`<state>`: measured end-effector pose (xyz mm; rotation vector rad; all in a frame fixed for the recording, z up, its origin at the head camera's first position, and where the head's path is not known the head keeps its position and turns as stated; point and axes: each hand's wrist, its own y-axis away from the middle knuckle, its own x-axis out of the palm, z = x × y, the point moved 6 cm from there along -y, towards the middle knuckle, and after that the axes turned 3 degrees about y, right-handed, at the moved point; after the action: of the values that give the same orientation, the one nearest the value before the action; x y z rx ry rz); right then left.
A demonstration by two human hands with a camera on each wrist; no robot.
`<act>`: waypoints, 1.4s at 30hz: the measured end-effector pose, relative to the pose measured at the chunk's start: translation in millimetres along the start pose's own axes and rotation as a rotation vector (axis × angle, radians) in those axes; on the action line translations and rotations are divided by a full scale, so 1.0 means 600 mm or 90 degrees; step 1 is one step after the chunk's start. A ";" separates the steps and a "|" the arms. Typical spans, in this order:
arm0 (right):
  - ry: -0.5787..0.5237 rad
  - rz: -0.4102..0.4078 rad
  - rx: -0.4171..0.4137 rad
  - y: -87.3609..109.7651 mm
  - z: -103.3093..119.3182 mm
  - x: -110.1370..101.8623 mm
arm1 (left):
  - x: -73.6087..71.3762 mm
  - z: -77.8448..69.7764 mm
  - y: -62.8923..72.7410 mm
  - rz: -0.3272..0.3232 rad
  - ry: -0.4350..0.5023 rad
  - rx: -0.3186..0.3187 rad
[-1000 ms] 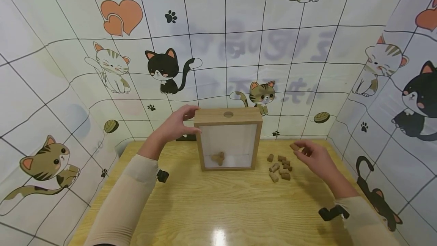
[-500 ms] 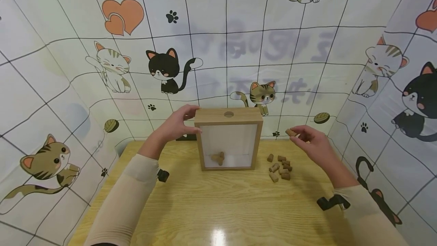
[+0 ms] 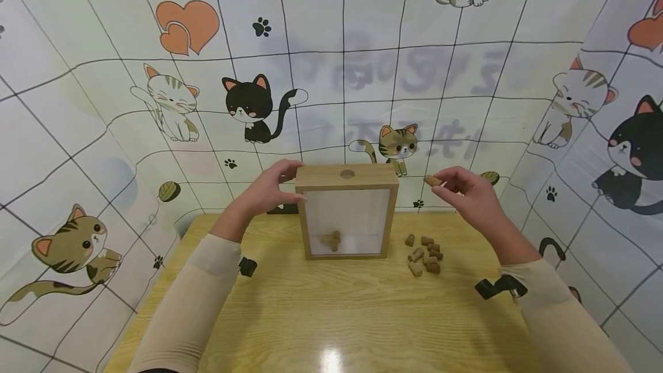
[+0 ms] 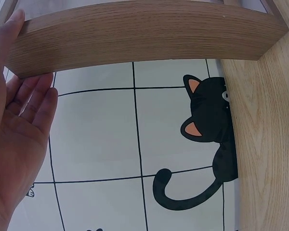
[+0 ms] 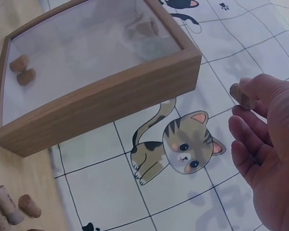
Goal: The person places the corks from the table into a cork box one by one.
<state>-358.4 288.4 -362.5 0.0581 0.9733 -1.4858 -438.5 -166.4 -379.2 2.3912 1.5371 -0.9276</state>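
Note:
A shallow wooden box (image 3: 372,178) with a clear front panel and a round hole (image 3: 347,174) in its top stands upright on the table. My left hand (image 3: 264,193) grips the box's upper left side, thumb at the front and fingers (image 4: 45,108) behind. A few corks (image 3: 331,240) lie inside at the bottom. Up in the air, right of the box, my right hand (image 3: 468,195) pinches a cork (image 5: 242,97) between thumb and fingers, apart from the box. Below it, a loose group of several corks (image 3: 430,259) lies on the table.
The wooden table (image 3: 311,309) runs back to a wall covering (image 3: 321,73) printed with cats and grid lines. Similar covering closes in the left and right sides. A black wrist mount (image 3: 499,286) sticks out from the right sleeve, another (image 3: 247,266) from the left.
My right hand has risen from beside the cork pile and moved left toward the box's top, carrying the cork. The left hand and the box have stayed in place.

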 end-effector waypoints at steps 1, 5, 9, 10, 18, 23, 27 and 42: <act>-0.002 0.003 -0.001 -0.004 0.004 0.000 | 0.000 0.000 0.000 0.000 0.002 0.000; -0.005 0.010 -0.011 -0.020 0.019 0.002 | 0.002 -0.001 0.000 0.001 0.009 0.001; -0.019 0.008 -0.024 -0.035 0.033 0.007 | 0.002 -0.001 0.000 0.000 0.010 0.001; -0.024 0.009 -0.024 -0.039 0.036 0.009 | 0.002 0.000 0.000 0.000 0.011 0.000; -0.018 0.040 -0.033 -0.065 0.065 0.031 | 0.001 0.000 -0.001 0.002 0.006 0.001; -0.033 0.068 -0.048 -0.084 0.079 0.051 | 0.000 -0.003 0.001 -0.002 0.002 -0.002; -0.050 0.089 -0.043 -0.100 0.086 0.067 | 0.000 -0.002 0.000 -0.001 -0.007 0.000; -0.035 0.157 -0.061 -0.142 0.127 0.112 | 0.000 0.000 -0.001 -0.001 -0.014 0.008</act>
<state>-405.3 176.8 -307.9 0.0652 0.9564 -1.2080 -439.0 -166.0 -379.3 2.3792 1.5304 -0.9635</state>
